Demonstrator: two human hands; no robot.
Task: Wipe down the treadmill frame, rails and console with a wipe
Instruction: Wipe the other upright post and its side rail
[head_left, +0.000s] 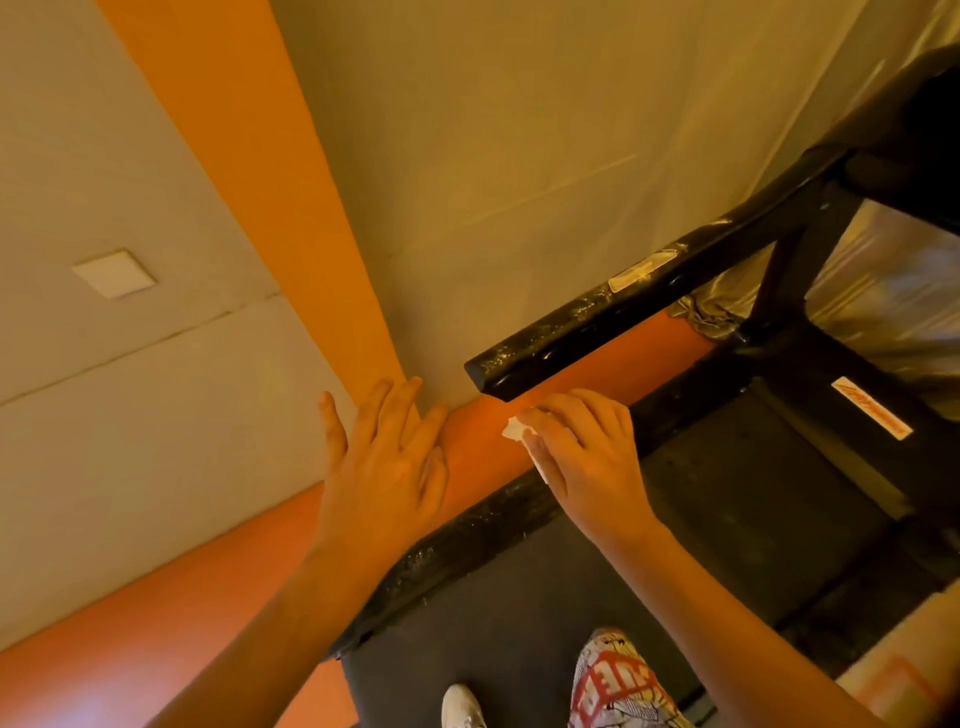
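At centre frame the right hand (587, 457) pinches a crumpled wipe (517, 428) just under the near end of the speckled black rail (597, 317). The left hand (384, 457) is beside it, fingers straight, holding nothing. Probably best to wrap the wipe round the rail end, then drag firmly along it.

The wall (156, 415) closes off your left, beyond your left hand (384, 462). Just past your right hand (587, 457), which pinches the wipe (515, 429), the black handrail (587, 322) runs far and right. Between it and the lower side rail (467, 538) a gap stands open, barred far right by a strut (776, 280).
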